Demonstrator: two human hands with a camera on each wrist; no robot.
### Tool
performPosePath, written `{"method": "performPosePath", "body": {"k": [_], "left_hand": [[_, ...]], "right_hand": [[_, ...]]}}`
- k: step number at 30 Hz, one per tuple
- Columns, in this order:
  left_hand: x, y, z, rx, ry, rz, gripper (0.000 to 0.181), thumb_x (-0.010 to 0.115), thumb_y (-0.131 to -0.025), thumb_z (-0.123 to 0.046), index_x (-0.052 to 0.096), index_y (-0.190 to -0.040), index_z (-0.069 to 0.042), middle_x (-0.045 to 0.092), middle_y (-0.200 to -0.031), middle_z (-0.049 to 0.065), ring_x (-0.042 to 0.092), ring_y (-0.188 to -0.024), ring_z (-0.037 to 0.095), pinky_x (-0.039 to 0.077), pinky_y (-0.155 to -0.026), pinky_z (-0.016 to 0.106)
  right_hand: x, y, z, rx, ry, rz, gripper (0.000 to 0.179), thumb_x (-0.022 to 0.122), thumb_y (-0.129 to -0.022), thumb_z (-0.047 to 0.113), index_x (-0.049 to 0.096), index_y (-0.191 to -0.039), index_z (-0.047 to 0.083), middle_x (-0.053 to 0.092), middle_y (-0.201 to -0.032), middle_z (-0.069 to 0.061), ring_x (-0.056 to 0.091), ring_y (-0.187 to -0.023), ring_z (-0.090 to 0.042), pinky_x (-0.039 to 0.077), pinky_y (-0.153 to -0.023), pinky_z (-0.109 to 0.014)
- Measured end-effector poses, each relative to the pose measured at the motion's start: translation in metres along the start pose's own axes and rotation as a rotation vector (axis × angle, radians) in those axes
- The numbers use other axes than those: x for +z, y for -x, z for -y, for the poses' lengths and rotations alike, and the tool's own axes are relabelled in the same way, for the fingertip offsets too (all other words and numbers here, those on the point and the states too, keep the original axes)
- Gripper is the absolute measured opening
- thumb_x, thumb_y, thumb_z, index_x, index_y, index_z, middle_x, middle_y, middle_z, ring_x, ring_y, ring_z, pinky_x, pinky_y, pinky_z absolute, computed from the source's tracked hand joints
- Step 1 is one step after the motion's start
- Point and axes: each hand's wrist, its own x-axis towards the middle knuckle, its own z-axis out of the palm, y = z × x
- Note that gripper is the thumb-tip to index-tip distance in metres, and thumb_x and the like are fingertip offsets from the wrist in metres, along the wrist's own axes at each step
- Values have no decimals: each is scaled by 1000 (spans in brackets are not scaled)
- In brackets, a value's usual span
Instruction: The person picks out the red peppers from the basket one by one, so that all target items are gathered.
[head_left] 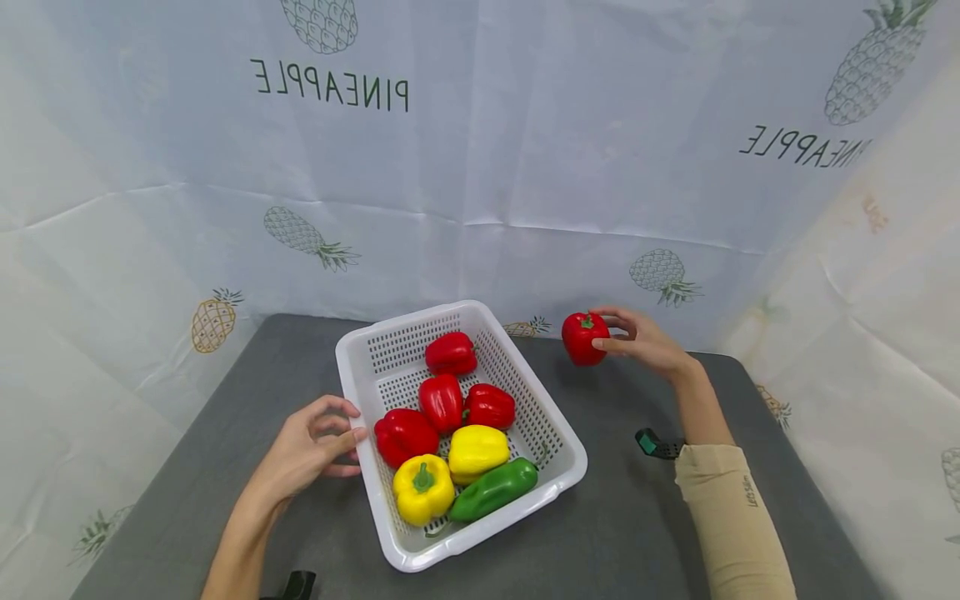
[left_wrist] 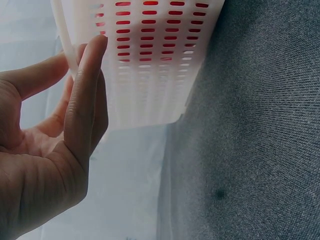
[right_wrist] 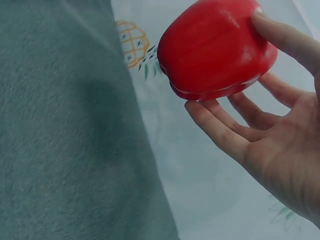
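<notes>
In the head view my right hand [head_left: 637, 340] holds a red bell pepper [head_left: 581, 343] above the table, right of the basket. The right wrist view shows the thumb on one side of this red bell pepper [right_wrist: 215, 47] and the fingers of my right hand [right_wrist: 265, 120] beneath and behind it. My left hand [head_left: 307, 446] pinches the left rim of a white plastic basket [head_left: 551, 417]. Inside lie several red bell peppers [head_left: 405, 435], two yellow bell peppers [head_left: 478, 452] and a long green pepper [head_left: 495, 490]. Seen from the left wrist, thumb and fingers meet around the rim.
The dark grey table [head_left: 600, 517] has its back edge close behind the basket. White cloth [head_left: 525, 167] printed with pineapples hangs behind and at both sides. A black strap with a green patch [head_left: 656, 444] is on the right wrist.
</notes>
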Motion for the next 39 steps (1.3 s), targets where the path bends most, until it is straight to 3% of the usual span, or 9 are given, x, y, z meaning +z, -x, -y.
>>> {"method": "performPosePath", "body": {"k": [7,15,25,30,33,39], "left_hand": [[1,0,-1,-9,8,-5,49,81,-98,-19,54,-134,-1,75,-110,19,79,-86,24,71,-72,45],[1,0,-2,9,23,-1,48,81,-98,-18,54,-134,0,75,-107,18,78,-84,25,71,-73,47],[1,1,-1,30,39,12,48,81,-98,-17,54,-133,1,75,-105,17,78,-82,25,71,-74,49],[1,1,-1,29,48,13,48,81,-99,-17,53,-134,1,75,-105,17,77,-82,25,71,-74,49],[1,1,-1,31,54,13,48,81,-99,-17,53,-134,1,75,-105,17,77,-82,25,71,-75,50],[1,1,-1,28,52,11,48,81,-99,-17,53,-134,1,75,-105,18,77,-82,26,71,-75,51]], "right_hand": [[-1,-1,-19,50,-44,9,73,74,-101,27,41,-163,10,43,-166,-23,51,-143,-42,59,-114,-58],[-2,-2,-38,114,-97,16,74,74,-102,27,38,-164,7,43,-166,-26,55,-139,-36,55,-117,-60],[1,-2,-52,178,-120,25,78,74,-103,28,33,-166,6,32,-172,-28,51,-145,-45,54,-119,-60],[3,-2,-55,171,-133,10,76,71,-105,30,33,-166,4,29,-174,-28,43,-153,-48,49,-121,-63],[3,-2,-57,158,-144,-4,73,69,-107,30,34,-165,3,29,-175,-25,44,-153,-44,50,-122,-60],[3,-5,-60,154,-145,-42,71,68,-108,31,35,-165,4,31,-174,-22,56,-135,-20,56,-119,-49]]}}
